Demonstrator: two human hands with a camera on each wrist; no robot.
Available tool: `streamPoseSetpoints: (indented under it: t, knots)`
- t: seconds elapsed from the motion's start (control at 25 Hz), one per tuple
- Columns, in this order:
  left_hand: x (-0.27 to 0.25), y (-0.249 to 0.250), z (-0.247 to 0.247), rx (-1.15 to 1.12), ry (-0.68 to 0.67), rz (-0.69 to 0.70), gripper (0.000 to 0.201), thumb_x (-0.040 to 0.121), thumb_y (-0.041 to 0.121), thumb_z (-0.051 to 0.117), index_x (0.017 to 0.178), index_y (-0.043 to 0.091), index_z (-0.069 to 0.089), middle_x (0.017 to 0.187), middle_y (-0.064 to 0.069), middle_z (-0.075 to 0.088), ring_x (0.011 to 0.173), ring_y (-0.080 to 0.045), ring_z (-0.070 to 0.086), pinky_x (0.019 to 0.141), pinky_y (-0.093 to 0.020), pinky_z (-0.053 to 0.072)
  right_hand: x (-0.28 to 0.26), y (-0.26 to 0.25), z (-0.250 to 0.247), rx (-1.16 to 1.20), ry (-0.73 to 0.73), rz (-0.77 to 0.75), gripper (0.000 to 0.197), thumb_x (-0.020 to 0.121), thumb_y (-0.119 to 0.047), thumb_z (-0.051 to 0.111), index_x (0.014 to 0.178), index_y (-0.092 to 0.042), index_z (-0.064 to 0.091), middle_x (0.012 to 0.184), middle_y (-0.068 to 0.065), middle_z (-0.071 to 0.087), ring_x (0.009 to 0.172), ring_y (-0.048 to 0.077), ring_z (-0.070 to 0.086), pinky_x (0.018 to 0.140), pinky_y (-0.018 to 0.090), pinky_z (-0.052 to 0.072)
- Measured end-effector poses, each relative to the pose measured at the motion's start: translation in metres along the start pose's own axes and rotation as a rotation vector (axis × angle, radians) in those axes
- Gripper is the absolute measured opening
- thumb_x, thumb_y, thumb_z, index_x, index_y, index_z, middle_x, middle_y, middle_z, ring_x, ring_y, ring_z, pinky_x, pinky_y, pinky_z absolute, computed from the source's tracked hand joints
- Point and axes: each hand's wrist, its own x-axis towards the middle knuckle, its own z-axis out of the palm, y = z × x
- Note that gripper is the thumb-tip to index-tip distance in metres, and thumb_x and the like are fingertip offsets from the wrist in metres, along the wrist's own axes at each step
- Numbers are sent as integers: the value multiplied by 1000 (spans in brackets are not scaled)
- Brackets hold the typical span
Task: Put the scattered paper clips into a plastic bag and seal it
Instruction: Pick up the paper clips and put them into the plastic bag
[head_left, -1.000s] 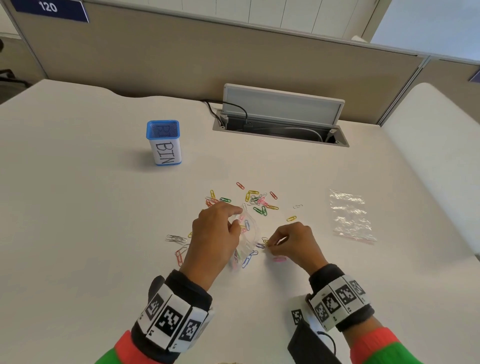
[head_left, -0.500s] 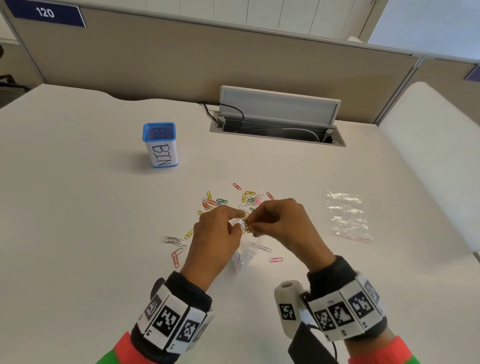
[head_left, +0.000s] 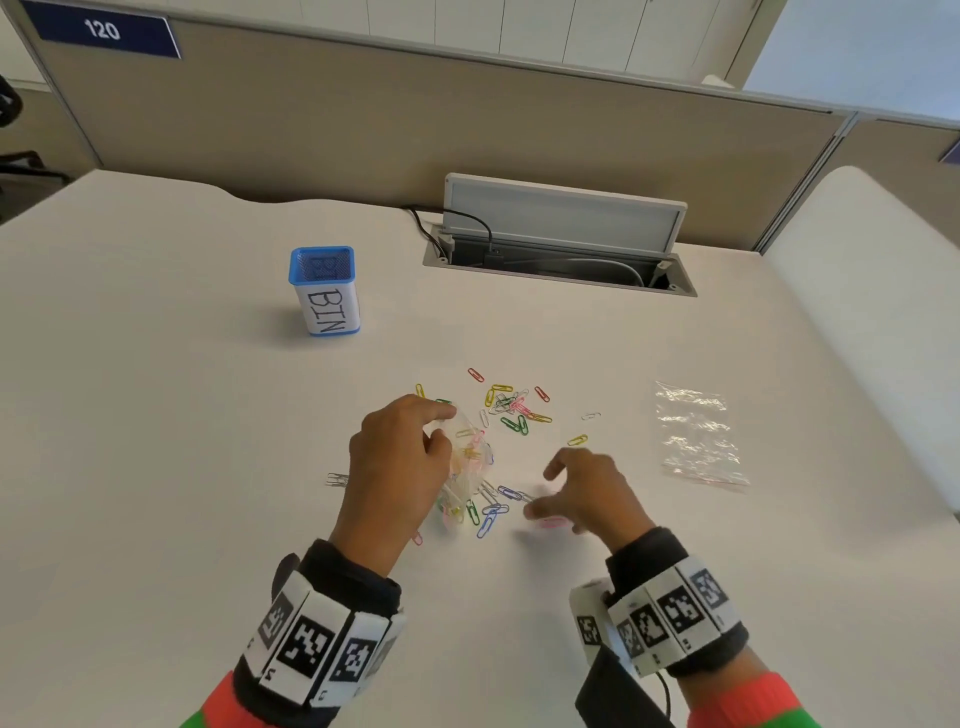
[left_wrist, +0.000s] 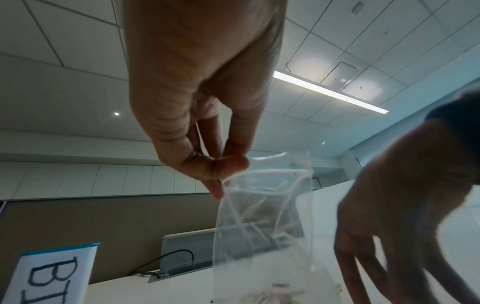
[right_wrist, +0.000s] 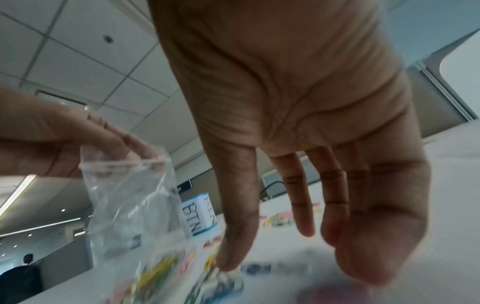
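Note:
My left hand pinches the top edge of a small clear plastic bag and holds it upright with its mouth open; several coloured clips lie in its bottom. The left wrist view shows thumb and fingers pinching the bag rim. My right hand hovers low over the table to the right of the bag, fingers spread and straight, holding nothing; a pink clip lies under it. Coloured paper clips are scattered behind the bag, and more clips lie beside its base.
A blue mesh cup labelled BIN stands at the back left. A second, flat plastic bag lies to the right. An open cable hatch sits at the desk's back. Silver clips lie left of my left hand.
My right hand left the bag's mouth, where it had brought clips, and dropped back down to the right with its fingers spread. The left hand kept holding the bag.

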Motion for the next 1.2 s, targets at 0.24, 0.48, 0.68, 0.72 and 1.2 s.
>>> streamPoseSetpoints:
  t: [0.24,0.48,0.68,0.72,1.2]
  knots:
    - [1,-1,-4,18,10,-14,28,88,9,53,112,15,65,121,-3,66,84,-17,61,93,-39,51,5,-15,35,-81,-19,-80,78,55,-38,87,115,-11,46,110,8,45,96,25,48,76,33,44]
    - [-1,1,-3,14,-6,-13,28,88,9,53,113,14,64,124,-3,64,92,-19,64,89,-35,52,17,-31,47,-59,29,-178,18,71,-13,76,86,-8,68,92,6,61,77,17,52,55,15,34]
    - [-1,0,-3,6,-9,-19,28,89,9,53,114,14,64,125,-3,63,96,-20,64,90,-37,54,22,-26,45,-21,18,-186,12,67,-3,72,79,-6,71,90,12,70,76,25,62,61,23,44]
    - [-1,0,-3,7,-11,-21,28,89,10,53,114,14,63,126,-3,63,96,-20,64,90,-36,54,21,-25,42,-1,22,-179,13,66,-2,72,79,-5,71,86,11,70,72,22,61,60,23,45]
    - [-1,2,2,-7,-60,-45,29,88,13,57,115,17,63,127,-2,62,93,-18,64,90,-29,50,-21,-48,-29,1021,-17,-285,10,74,11,68,79,3,71,76,14,70,67,22,69,68,27,60]
